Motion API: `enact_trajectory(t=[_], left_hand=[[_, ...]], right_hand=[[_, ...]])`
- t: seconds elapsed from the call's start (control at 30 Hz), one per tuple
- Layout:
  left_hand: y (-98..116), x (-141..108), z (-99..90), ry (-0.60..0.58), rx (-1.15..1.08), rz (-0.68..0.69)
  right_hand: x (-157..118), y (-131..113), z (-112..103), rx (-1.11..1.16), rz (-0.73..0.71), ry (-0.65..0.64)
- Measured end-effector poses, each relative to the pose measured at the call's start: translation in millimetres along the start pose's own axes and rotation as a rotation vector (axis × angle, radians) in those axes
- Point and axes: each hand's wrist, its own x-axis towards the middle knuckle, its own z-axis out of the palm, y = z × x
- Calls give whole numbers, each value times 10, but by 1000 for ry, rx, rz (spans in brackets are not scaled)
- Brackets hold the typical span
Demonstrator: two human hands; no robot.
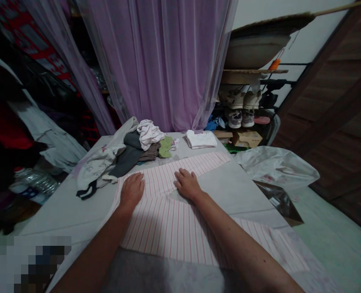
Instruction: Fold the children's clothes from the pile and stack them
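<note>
1. Striped pink-and-white trousers (168,232) lie across your table (241,199), legs spread toward its right edge.
2. Your left hand (132,190) and right hand (186,183) rest on them, fingers extended, grasping nothing, apparently to flatten the fabric.

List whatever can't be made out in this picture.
All in the head view:
Striped cloth under the left hand and right hand: covered by them.
Whatever is behind the curtain: hidden by its folds.
Bottom of the clothes pile: buried under upper pieces.
Print on the box: too small, blurred.
Right forearm: cut off by the bottom edge.
</note>
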Motion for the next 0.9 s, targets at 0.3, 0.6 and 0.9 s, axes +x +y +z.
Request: enact_trajectory(t=[0.3,0.6,0.9], left_hand=[[-326,-568,-271,-170,14,176],[-443,-745,-412,-212,92,-114],[-514,-901,-436,-223,153,-141]], right_hand=[[-525,-781,91,103,-72,4],[-916,-1124,343,48,-151,68],[-1003,-1087,318,78,-187,84]])
